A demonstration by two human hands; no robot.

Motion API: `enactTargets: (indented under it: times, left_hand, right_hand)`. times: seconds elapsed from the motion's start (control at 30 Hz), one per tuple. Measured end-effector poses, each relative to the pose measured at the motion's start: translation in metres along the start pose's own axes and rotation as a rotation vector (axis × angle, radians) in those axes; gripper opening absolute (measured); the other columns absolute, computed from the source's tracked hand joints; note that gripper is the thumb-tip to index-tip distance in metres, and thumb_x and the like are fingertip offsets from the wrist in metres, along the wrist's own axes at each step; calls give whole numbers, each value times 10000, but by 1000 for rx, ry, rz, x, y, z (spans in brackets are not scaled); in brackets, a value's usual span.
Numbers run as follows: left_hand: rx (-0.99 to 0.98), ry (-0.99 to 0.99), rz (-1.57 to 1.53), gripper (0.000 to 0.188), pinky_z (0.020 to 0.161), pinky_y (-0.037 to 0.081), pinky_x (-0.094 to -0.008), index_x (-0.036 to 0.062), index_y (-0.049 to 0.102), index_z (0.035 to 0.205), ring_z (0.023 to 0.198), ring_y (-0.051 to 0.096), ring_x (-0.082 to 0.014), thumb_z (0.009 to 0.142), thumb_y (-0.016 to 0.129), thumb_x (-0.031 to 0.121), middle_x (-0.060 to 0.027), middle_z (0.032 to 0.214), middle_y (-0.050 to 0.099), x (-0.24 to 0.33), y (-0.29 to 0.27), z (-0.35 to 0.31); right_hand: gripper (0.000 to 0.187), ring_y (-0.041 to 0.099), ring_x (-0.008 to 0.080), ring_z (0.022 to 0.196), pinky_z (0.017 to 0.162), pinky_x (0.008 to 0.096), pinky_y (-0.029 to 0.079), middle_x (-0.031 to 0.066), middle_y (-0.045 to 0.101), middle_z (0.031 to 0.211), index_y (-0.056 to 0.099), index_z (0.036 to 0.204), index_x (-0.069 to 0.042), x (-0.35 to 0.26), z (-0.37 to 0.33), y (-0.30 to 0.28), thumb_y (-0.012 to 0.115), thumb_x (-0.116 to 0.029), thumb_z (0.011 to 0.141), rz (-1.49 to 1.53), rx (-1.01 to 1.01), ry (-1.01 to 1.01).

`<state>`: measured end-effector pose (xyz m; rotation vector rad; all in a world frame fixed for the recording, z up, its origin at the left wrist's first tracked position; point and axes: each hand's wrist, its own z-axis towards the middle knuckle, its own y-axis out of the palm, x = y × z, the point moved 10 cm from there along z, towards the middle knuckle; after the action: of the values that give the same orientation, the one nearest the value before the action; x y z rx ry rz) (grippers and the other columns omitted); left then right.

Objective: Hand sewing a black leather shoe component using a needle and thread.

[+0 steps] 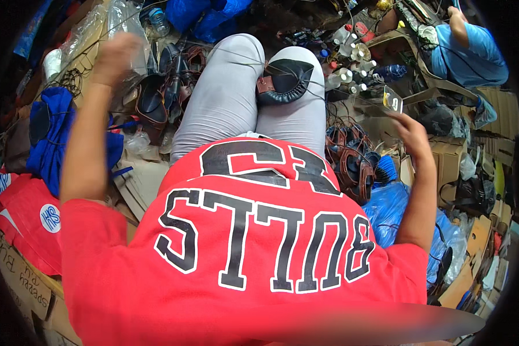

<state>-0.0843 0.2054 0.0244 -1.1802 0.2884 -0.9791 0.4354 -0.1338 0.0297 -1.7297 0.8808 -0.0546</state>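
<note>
Head view: far left, a red garment (pixel 26 216) with white patches lies below a bright blue cloth (pixel 55 130). Left hand (pixel 118 57) is raised out left of the knees, motion-blurred; can't tell how its fingers stand or whether they grip anything. Below and right of it, dark brown leather shoes (pixel 151 104) sit beside the leg.

Centre: black moccasin-style shoe (pixel 291 81) with a reddish-brown panel and puckered edge rests on the right thigh, its brown end next to the left knee. Thin thread (pixel 236 61) crosses the knees near it. Shoe looks light, soft across the black part, stiffer along the puckered rim, probably smooth rather than slick; best hold is likely that rim or the brown panel, clear of the thread.

Right of the legs: plastic bottles (pixel 351 60), more brown shoes (pixel 351 161) below. Right hand (pixel 412 135) is out wide, fingers bent, with a small flat piece (pixel 393 102) right at the fingertips; can't confirm a grip. Far right, blue-shirted co-worker (pixel 470 55).
</note>
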Motion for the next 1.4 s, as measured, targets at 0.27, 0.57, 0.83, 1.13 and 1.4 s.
enactTargets:
  times: [0.27, 0.57, 0.83, 1.13, 1.4]
  left_hand:
    - [95, -772, 474, 405, 812, 465, -345, 170, 651, 1073, 941, 622, -285, 809, 562, 463, -116, 998, 656, -211, -173, -28]
    - [-267, 67, -640, 420, 909, 436, -322, 111, 579, 1189, 1052, 576, -261, 778, 664, 108, -132, 1121, 612, 214, 96, 32]
    - [-392, -302, -782, 231, 625, 424, -268, 15, 629, 782, 644, 505, -105, 853, 600, 233, -5, 654, 571, 111, 107, 18]
    - [-243, 44, -665, 315, 911, 416, -273, 65, 606, 1144, 1063, 527, -134, 837, 632, 127, -69, 1149, 591, 192, 90, 66]
    - [-722, 53, -740, 270, 517, 491, -285, 57, 631, 1033, 583, 592, -146, 807, 683, 195, -66, 953, 604, 266, 161, 82]
  right_hand:
    - [438, 550, 330, 1061, 895, 388, 429, 137, 597, 1132, 578, 1196, -226, 335, -108, -122, 564, -433, 810, -708, 107, 593]
    - [398, 341, 46, 619, 549, 200, 277, -69, 413, 693, 537, 1226, -83, -126, 13, 125, 587, -277, 883, 690, -217, -339]
    - [244, 359, 51, 583, 540, 201, 298, -66, 427, 657, 591, 815, -80, -51, 40, 113, 576, -315, 876, 942, -204, -99]
    - [241, 468, 80, 674, 633, 214, 407, 0, 496, 812, 632, 1084, -31, -109, 35, 76, 563, -41, 853, 505, -40, -354]
    - [129, 588, 98, 787, 706, 237, 471, 20, 612, 801, 680, 868, -32, -166, 50, 78, 656, 22, 753, 435, -12, -527]
